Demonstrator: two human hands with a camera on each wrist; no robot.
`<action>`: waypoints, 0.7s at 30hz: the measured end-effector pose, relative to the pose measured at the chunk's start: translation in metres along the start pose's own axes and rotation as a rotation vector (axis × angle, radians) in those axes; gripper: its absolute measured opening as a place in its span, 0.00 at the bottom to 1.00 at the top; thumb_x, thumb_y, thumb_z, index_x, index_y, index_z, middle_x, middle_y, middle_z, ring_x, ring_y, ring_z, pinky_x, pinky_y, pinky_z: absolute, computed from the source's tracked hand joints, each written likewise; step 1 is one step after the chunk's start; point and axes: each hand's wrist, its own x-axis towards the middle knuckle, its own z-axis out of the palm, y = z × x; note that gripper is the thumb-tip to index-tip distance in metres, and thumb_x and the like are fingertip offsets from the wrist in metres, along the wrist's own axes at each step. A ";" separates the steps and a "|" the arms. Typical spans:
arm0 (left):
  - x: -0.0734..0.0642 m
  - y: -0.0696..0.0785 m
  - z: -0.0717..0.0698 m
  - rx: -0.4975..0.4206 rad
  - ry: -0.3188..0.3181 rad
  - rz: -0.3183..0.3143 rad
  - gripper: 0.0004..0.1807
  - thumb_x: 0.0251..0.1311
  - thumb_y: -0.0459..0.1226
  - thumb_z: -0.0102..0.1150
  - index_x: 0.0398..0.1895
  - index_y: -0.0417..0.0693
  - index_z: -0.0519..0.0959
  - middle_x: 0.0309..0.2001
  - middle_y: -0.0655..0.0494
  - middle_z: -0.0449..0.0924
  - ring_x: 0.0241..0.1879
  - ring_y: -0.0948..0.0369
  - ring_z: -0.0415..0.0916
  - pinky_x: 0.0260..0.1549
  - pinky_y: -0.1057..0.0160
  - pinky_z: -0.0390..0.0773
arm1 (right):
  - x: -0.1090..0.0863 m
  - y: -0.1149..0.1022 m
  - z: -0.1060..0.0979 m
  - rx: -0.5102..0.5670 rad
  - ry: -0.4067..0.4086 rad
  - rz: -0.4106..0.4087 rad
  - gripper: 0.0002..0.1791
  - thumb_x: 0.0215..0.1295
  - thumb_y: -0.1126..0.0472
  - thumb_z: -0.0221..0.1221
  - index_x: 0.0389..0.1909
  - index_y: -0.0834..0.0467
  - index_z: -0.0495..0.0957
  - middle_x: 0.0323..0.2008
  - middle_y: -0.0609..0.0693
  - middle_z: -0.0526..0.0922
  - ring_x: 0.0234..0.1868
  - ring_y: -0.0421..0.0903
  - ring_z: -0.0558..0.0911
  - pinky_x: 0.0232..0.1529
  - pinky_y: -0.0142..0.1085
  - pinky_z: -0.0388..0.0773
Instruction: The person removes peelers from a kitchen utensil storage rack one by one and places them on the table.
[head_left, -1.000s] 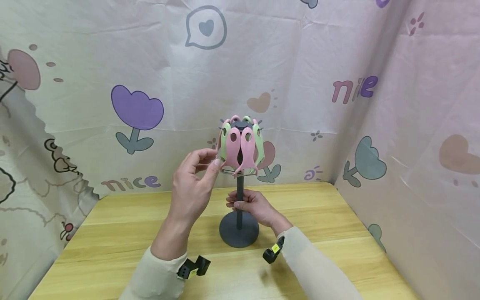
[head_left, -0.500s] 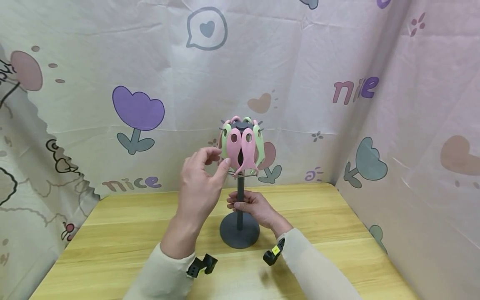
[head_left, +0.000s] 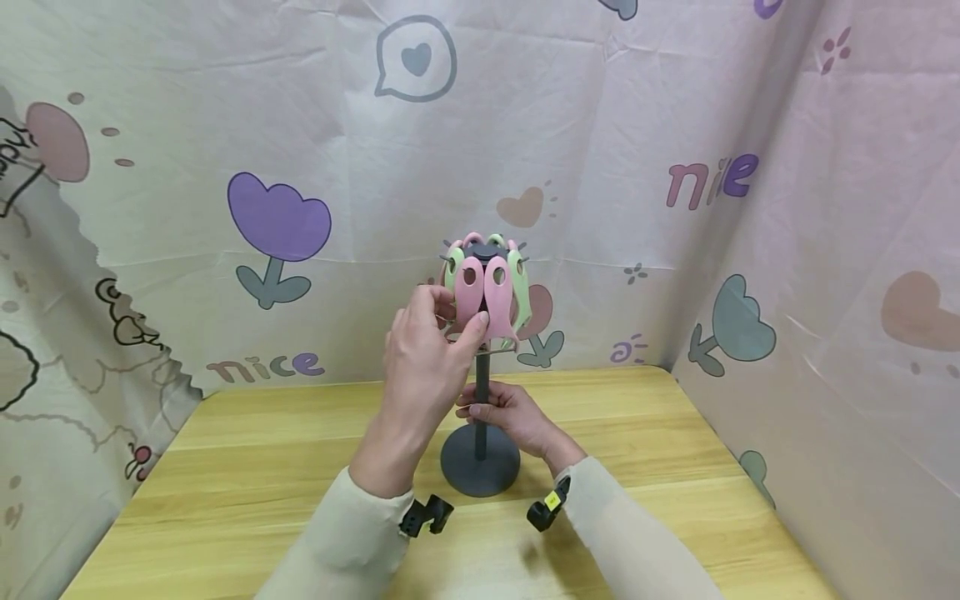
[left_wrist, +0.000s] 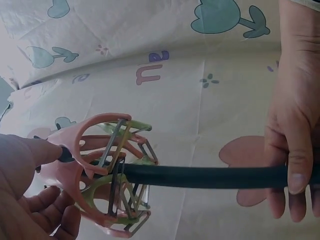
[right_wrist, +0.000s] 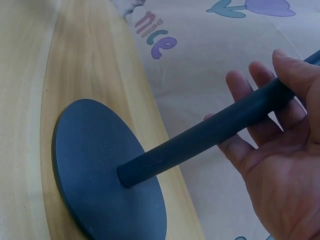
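Several pink and green Y-shaped peelers hang by their handle holes from hooks around the top of a dark stand (head_left: 481,462). My left hand (head_left: 425,358) is at the front left of this ring, its thumb at the gap between the two front pink peelers. Thumb and fingers go round the left one, a pink peeler (head_left: 469,292); its lower end is behind the hand in the head view. Metal blades (left_wrist: 114,142) show at the peelers' lower ends in the left wrist view. Lower down, my right hand (head_left: 517,417) holds the stand's pole (right_wrist: 190,135) between thumb and fingers.
The stand's round base (right_wrist: 100,165) rests on a light wooden table (head_left: 247,467). A printed cloth (head_left: 360,167) hangs behind the table and along its sides. A green peeler (head_left: 520,292) hangs at the right of the ring.
My left hand has moved right along the peelers, from the ring's left side to the front left pink peeler. My right hand stays on the pole.
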 end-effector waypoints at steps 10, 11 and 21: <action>0.002 0.000 0.004 -0.045 0.024 0.022 0.18 0.70 0.43 0.67 0.54 0.46 0.73 0.44 0.51 0.78 0.46 0.54 0.77 0.43 0.55 0.80 | 0.000 0.002 0.000 0.007 0.000 -0.009 0.17 0.75 0.65 0.62 0.60 0.66 0.81 0.56 0.65 0.86 0.57 0.52 0.88 0.61 0.45 0.82; 0.002 0.000 0.004 -0.049 0.028 0.030 0.17 0.70 0.43 0.67 0.53 0.46 0.74 0.44 0.51 0.78 0.45 0.54 0.77 0.42 0.55 0.81 | 0.000 0.002 0.000 0.008 0.000 -0.010 0.17 0.75 0.65 0.62 0.60 0.66 0.81 0.56 0.64 0.87 0.57 0.52 0.88 0.61 0.45 0.83; 0.000 -0.003 0.005 -0.030 0.079 0.089 0.15 0.68 0.41 0.67 0.51 0.45 0.76 0.41 0.51 0.78 0.42 0.53 0.79 0.39 0.57 0.83 | 0.000 0.002 0.000 -0.008 0.006 -0.008 0.16 0.75 0.64 0.63 0.60 0.64 0.81 0.57 0.64 0.86 0.57 0.53 0.88 0.61 0.46 0.82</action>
